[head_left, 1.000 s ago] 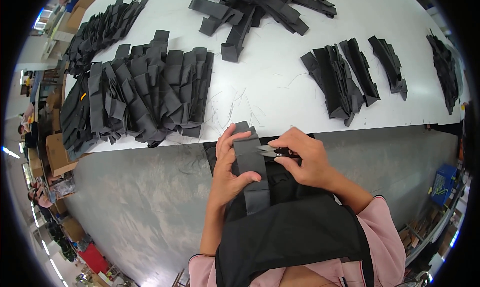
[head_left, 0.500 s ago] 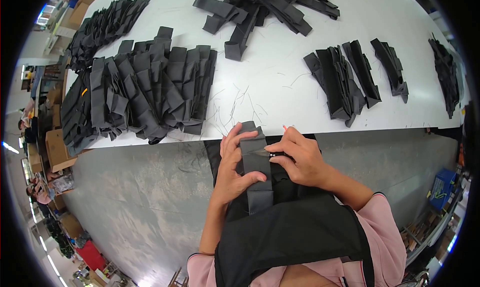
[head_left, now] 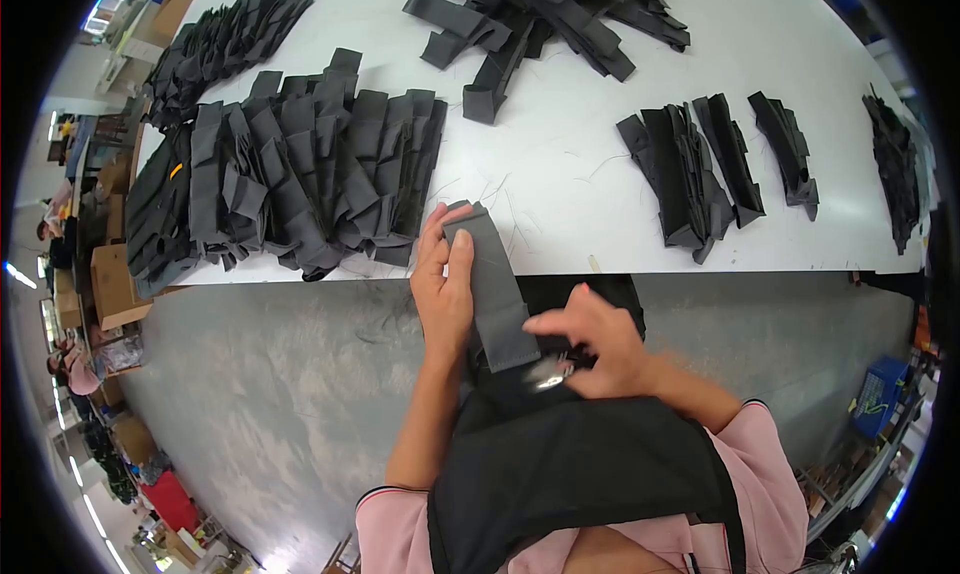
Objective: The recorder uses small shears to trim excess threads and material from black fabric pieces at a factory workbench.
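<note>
My left hand (head_left: 443,299) is closed on a dark grey fabric strip (head_left: 497,299), thumb on top and fingers along its left edge. The strip's far end lies over the table edge, and its near end hangs above my black apron (head_left: 580,464). Blurred by motion, my right hand (head_left: 612,349) is by the strip's near right corner. In it is a small pair of thread snips (head_left: 552,373) with metal blades pointing left. Its index finger reaches toward the strip; whether it touches is unclear.
On the white table (head_left: 560,214) lie loose thread ends. Stacked dark strips (head_left: 320,174) fill its left side, a jumbled pile (head_left: 560,14) lies at the far middle, and smaller bundles (head_left: 680,179) lie at right. A blue crate (head_left: 880,396) stands at far right.
The strip has moved forward and turned, now showing a long flat face. My left hand went forward with it. My right hand drew the snips back from the strip's middle toward its near end.
</note>
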Motion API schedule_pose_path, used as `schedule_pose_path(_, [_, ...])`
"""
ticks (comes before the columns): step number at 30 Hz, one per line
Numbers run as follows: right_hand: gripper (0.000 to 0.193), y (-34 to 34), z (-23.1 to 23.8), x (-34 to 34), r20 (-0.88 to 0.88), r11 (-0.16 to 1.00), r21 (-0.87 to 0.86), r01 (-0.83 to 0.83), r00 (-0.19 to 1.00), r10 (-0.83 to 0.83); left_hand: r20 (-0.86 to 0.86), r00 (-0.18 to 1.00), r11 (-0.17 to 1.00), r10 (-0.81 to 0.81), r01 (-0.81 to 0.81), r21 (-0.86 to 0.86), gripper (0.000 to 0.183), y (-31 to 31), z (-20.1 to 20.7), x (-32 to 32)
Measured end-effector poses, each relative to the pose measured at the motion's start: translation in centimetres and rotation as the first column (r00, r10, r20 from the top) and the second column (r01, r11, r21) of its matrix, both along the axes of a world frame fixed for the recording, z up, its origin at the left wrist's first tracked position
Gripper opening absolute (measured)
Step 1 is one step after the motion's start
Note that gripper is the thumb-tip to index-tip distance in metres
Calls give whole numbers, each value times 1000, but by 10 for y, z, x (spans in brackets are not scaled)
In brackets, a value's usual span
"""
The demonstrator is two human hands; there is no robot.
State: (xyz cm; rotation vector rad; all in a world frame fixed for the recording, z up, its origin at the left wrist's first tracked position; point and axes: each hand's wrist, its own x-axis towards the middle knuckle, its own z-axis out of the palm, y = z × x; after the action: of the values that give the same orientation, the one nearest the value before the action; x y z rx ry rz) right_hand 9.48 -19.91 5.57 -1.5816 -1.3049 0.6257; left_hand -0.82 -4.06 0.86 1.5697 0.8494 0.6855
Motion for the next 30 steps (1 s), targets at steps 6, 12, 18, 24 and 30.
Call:
schedule_pose_path(6, [42,4,-15,-5,282,985,169,38,956,-85,107,994,941,22,16,-339,29,-5,1,18])
schedule_pose_path(12, [37,19,-26,5,-156,982,35,186,971,-179,-272,960,991,-71,37,-127,36,-14,-3,-34])
schedule_pose_path(18, [9,27,-31,4,-389,985,-169,32,916,-97,-73,951,937,-299,279,-211,33,-35,24,-30])
schedule_pose_path(24, [17,31,-16,11,-815,972,-207,-114,569,-107,16,976,896,-216,205,-395,19,-34,26,-32])
schedule_pose_path(30, [24,6,-7,10,-298,954,-78,288,907,-299,15,1000,898,27,-18,-440,10,-41,32,-23])
